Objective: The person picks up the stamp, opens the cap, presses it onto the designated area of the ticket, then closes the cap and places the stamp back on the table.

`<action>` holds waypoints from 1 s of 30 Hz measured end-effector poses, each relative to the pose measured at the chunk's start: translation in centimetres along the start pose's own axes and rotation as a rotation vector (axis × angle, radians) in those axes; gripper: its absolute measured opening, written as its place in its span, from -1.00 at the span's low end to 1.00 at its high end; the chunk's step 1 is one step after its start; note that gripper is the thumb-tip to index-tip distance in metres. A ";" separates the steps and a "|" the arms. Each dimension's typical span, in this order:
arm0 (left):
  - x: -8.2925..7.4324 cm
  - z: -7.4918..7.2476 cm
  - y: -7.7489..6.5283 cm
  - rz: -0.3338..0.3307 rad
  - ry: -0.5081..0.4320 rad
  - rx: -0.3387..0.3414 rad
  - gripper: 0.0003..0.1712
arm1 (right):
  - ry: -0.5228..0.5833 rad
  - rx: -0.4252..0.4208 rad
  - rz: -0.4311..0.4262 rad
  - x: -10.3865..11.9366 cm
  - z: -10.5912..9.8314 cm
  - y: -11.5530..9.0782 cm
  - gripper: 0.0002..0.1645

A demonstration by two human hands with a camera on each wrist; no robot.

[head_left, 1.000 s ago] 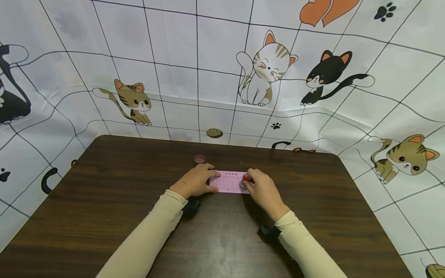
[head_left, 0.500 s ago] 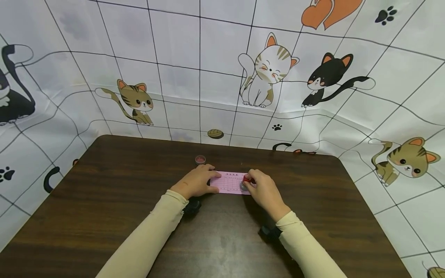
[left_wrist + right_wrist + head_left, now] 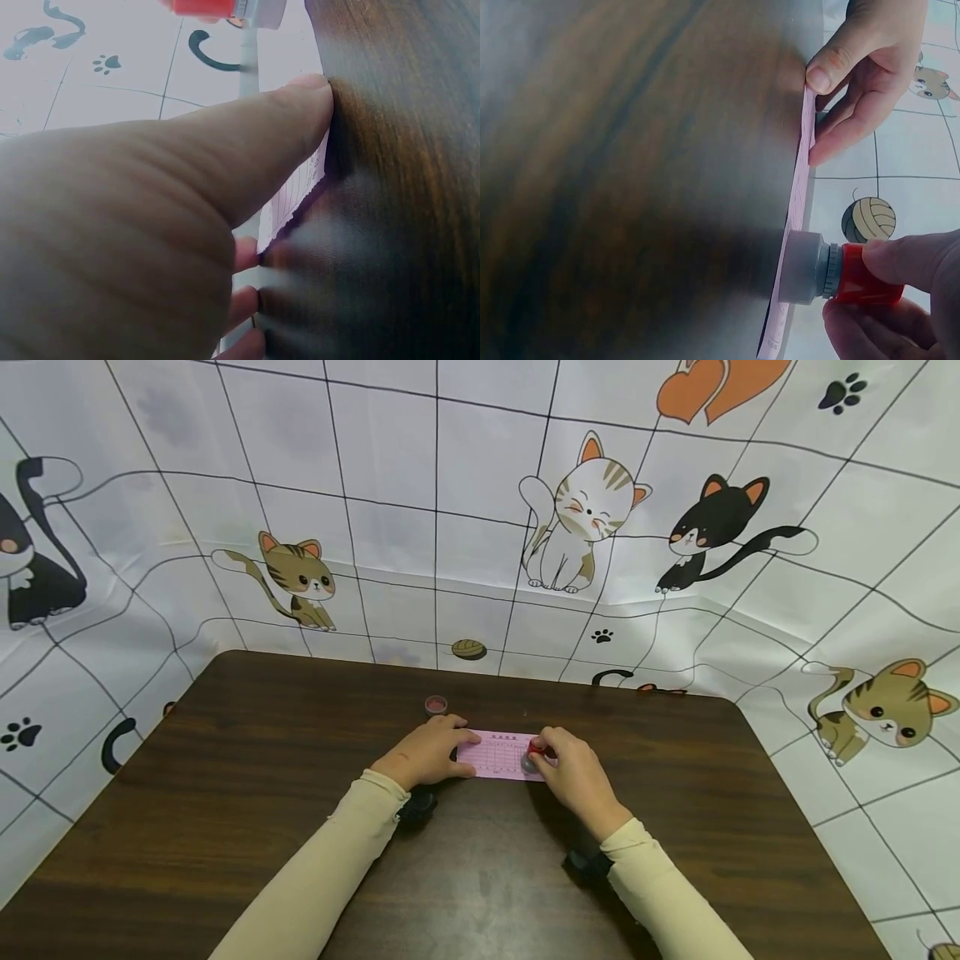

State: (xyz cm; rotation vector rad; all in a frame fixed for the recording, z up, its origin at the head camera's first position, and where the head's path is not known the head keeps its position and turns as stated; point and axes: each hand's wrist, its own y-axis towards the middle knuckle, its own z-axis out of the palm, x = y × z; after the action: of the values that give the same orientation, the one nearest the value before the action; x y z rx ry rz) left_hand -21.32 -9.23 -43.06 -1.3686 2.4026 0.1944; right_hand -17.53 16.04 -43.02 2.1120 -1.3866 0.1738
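Note:
A pink printed form [image 3: 495, 755] lies flat on the dark wooden table. My left hand [image 3: 426, 753] rests at its left end, thumb on the near edge and fingers toward the far edge. My right hand [image 3: 581, 779] grips a stamp with a red handle and a round grey base [image 3: 801, 268]. In the right wrist view the stamp stands upright on the paper, base down, with my thumb and fingers pinching the red handle. The printing under the base is hidden. In the left wrist view, my left thumb [image 3: 277, 127] presses the paper's edge.
A small round container with a reddish inside [image 3: 436, 705] sits just beyond my left fingers. The wooden table [image 3: 262, 827] ends at a white cloth wall [image 3: 390, 460] printed with cats and grid lines. Dark wrist devices sit below both hands.
The head view has shifted slightly, so everything appears a little farther right. Both hands keep their places on the form, and the stamp stays on the paper.

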 end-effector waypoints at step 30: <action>0.1 0.1 0.2 -0.003 0.008 0.002 -0.33 | -0.011 0.005 -0.003 0.0 -0.1 0.0 -0.83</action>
State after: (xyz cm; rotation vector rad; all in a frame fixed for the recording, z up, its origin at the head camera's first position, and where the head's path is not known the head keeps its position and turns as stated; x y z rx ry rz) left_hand -21.54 -9.15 -43.26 -1.3746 2.4060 0.1861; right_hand -17.53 16.11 -42.90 2.1222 -1.3908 0.1652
